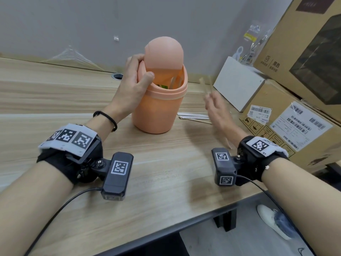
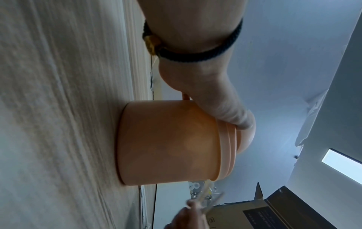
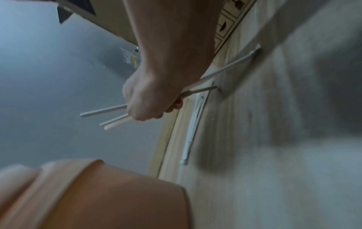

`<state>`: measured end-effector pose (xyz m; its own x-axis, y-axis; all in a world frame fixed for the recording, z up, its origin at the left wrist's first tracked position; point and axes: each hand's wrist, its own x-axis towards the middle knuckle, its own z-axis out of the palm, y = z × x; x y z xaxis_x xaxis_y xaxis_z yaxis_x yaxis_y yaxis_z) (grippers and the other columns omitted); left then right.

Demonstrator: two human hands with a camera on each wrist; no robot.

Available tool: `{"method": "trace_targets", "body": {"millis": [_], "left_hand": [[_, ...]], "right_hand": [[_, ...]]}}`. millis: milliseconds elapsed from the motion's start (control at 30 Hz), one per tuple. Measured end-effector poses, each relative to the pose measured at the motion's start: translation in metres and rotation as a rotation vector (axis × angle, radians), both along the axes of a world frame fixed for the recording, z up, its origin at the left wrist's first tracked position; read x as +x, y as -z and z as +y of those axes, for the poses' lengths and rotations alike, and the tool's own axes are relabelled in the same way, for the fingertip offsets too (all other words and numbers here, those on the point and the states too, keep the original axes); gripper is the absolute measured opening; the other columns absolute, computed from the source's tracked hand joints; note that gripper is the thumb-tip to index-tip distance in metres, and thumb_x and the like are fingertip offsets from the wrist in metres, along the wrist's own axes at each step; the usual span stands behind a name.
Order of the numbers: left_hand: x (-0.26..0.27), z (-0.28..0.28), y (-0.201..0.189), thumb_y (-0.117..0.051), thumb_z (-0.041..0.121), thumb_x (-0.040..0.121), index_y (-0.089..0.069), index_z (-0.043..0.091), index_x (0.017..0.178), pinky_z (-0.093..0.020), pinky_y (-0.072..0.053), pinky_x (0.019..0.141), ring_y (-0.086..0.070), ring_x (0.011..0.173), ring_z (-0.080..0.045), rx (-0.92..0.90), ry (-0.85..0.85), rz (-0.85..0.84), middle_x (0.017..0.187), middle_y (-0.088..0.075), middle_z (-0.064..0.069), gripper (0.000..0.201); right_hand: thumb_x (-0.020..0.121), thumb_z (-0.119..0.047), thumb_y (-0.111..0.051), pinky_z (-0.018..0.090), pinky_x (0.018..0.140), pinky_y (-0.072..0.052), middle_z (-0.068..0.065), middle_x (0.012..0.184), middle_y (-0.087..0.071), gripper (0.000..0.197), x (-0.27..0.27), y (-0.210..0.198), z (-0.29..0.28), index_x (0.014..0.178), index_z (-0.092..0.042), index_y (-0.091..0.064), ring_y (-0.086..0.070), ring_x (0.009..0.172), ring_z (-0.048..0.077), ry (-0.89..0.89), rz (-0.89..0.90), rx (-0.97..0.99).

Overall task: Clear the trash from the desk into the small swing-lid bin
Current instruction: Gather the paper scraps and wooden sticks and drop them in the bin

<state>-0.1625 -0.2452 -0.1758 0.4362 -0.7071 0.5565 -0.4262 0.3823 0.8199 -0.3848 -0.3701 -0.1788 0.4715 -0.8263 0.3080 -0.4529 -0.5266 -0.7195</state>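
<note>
A small peach swing-lid bin (image 1: 156, 108) stands upright on the wooden desk (image 1: 55, 100). My left hand (image 1: 134, 80) grips its rim, thumb pressing the lid (image 1: 164, 52) tilted open; green scraps and a pale stick show inside. To the right of the bin, blurred by motion, my right hand (image 1: 214, 106) (image 3: 149, 99) grips a bundle of thin sticks (image 3: 105, 111) with a white paper sleeve. More sticks and paper wrappers (image 1: 193, 117) (image 3: 194, 127) lie on the desk behind the bin's right side. The bin (image 2: 168, 142) fills the left wrist view.
A white box (image 1: 238, 84) and large cardboard boxes (image 1: 295, 115) crowd the desk's right side. Clear plastic film (image 1: 72, 56) lies at the back left near a cable hole (image 1: 117, 76). The desk's front edge runs diagonally at bottom right, above a shoe (image 1: 273, 220) on the floor.
</note>
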Motion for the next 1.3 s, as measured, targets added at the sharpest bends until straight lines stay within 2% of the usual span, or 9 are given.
{"method": "trace_targets", "body": {"millis": [67, 167, 300, 467, 600, 833, 1000, 1133, 1300], "left_hand": [[0.0, 0.0, 0.0, -0.044, 0.046, 0.081, -0.043, 0.027, 0.12, -0.029, -0.04, 0.101, -0.045, 0.119, -0.015, 0.004, 0.001, 0.001, 0.123, -0.042, -0.001, 0.043], [0.0, -0.001, 0.001, -0.044, 0.047, 0.082, -0.043, 0.027, 0.121, -0.03, -0.04, 0.101, -0.045, 0.119, -0.016, 0.001, -0.007, -0.002, 0.121, -0.041, 0.001, 0.044], [0.0, -0.002, 0.002, -0.045, 0.045, 0.083, -0.044, 0.025, 0.121, -0.032, -0.04, 0.102, -0.047, 0.118, -0.016, -0.011, -0.007, 0.0, 0.122, -0.043, -0.003, 0.043], [0.0, -0.001, 0.002, -0.045, 0.042, 0.084, -0.044, 0.026, 0.122, -0.031, -0.04, 0.103, -0.047, 0.117, -0.014, -0.014, -0.001, 0.009, 0.124, -0.044, -0.007, 0.042], [0.001, -0.001, 0.001, -0.046, 0.042, 0.084, -0.044, 0.025, 0.123, -0.033, -0.04, 0.104, -0.046, 0.119, -0.016, -0.007, -0.001, 0.009, 0.124, -0.043, -0.004, 0.043], [0.0, -0.003, 0.002, -0.045, 0.043, 0.083, -0.044, 0.024, 0.123, -0.025, -0.04, 0.098, -0.046, 0.114, -0.012, -0.024, -0.008, 0.007, 0.12, -0.042, 0.0, 0.044], [0.0, -0.003, 0.002, -0.046, 0.039, 0.085, -0.044, 0.022, 0.126, -0.023, -0.041, 0.096, -0.048, 0.113, -0.011, -0.023, -0.001, 0.012, 0.123, -0.043, -0.002, 0.044], [0.0, -0.002, 0.002, -0.046, 0.038, 0.085, -0.044, 0.025, 0.123, -0.018, -0.039, 0.092, -0.047, 0.109, -0.005, -0.036, 0.011, 0.014, 0.12, -0.042, -0.001, 0.04], [0.0, -0.003, 0.002, -0.046, 0.039, 0.084, -0.045, 0.022, 0.124, -0.013, -0.039, 0.09, -0.046, 0.106, -0.002, -0.04, -0.002, 0.007, 0.118, -0.041, 0.0, 0.044]], "right_hand": [[0.099, -0.04, -0.048, 0.027, 0.052, -0.037, -0.003, 0.068, -0.043, 0.026, 0.007, -0.017, 0.002, 0.084, -0.02, -0.048, -0.039, 0.057, 0.011, 0.063, -0.241, 0.094], [0.094, -0.042, -0.058, 0.023, 0.037, -0.024, -0.008, 0.051, -0.032, 0.036, 0.014, -0.036, 0.006, 0.069, -0.023, -0.04, -0.027, 0.04, 0.008, 0.039, -0.534, 0.232], [0.096, -0.039, -0.057, 0.022, 0.036, -0.016, -0.009, 0.045, -0.026, 0.044, 0.022, -0.044, 0.018, 0.062, -0.025, -0.031, -0.021, 0.036, 0.008, -0.022, -0.691, 0.254], [0.097, -0.035, -0.055, 0.021, 0.036, -0.018, -0.007, 0.046, -0.025, 0.046, 0.026, -0.01, 0.024, 0.06, -0.024, -0.03, -0.02, 0.037, 0.009, -0.006, -0.609, 0.281], [0.097, -0.033, -0.054, 0.021, 0.037, -0.017, -0.009, 0.044, -0.025, 0.046, 0.02, 0.015, 0.026, 0.059, -0.024, -0.03, -0.02, 0.037, 0.008, 0.073, -0.575, 0.392], [0.097, -0.033, -0.053, 0.025, 0.04, -0.013, -0.01, 0.042, -0.023, 0.048, 0.016, -0.009, 0.02, 0.057, -0.024, -0.028, -0.017, 0.039, 0.01, 0.011, -0.592, 0.4], [0.098, -0.035, -0.051, 0.032, 0.045, -0.012, -0.01, 0.042, -0.024, 0.048, 0.012, 0.014, 0.022, 0.056, -0.025, -0.029, -0.018, 0.037, 0.011, 0.048, -0.465, 0.457], [0.097, -0.033, -0.055, 0.028, 0.043, -0.014, -0.008, 0.044, -0.022, 0.049, 0.012, 0.005, 0.018, 0.057, -0.023, -0.028, -0.018, 0.04, 0.011, -0.009, -0.491, 0.486], [0.096, -0.033, -0.055, 0.023, 0.04, -0.022, -0.007, 0.047, -0.027, 0.038, 0.011, -0.02, 0.013, 0.066, -0.021, -0.034, -0.023, 0.04, 0.011, -0.096, -0.538, 0.426]]}}
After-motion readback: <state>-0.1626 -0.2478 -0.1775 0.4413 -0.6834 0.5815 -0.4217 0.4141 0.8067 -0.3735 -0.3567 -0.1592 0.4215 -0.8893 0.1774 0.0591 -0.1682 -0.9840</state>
